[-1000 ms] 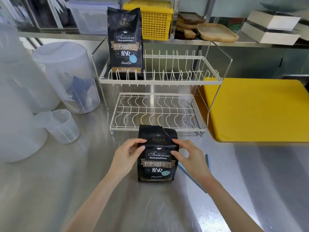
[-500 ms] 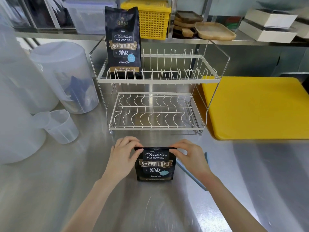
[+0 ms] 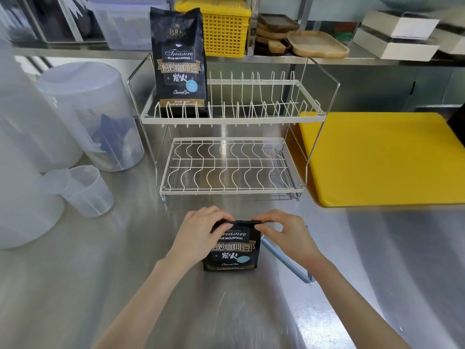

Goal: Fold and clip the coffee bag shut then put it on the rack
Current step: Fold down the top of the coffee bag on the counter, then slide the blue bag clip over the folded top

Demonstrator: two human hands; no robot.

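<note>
A black coffee bag (image 3: 232,251) stands on the steel counter just in front of the white wire rack (image 3: 230,190). Its top is folded down low. My left hand (image 3: 198,235) pinches the folded top at its left corner, and my right hand (image 3: 286,234) pinches it at the right corner. A long blue clip (image 3: 286,260) lies on the counter to the right of the bag, partly hidden under my right wrist. A second, unfolded coffee bag (image 3: 180,66) stands upright on the left end of the rack's upper tier.
Translucent plastic jugs (image 3: 93,117) and a small measuring cup (image 3: 86,191) stand to the left. A yellow cutting board (image 3: 385,157) lies right of the rack. A yellow basket (image 3: 224,28) and wooden trays (image 3: 317,45) sit on the back shelf.
Both hands have rolled the bag's top downward, so the bag stands much shorter and its upper logo is hidden. The hands stayed at the top corners.
</note>
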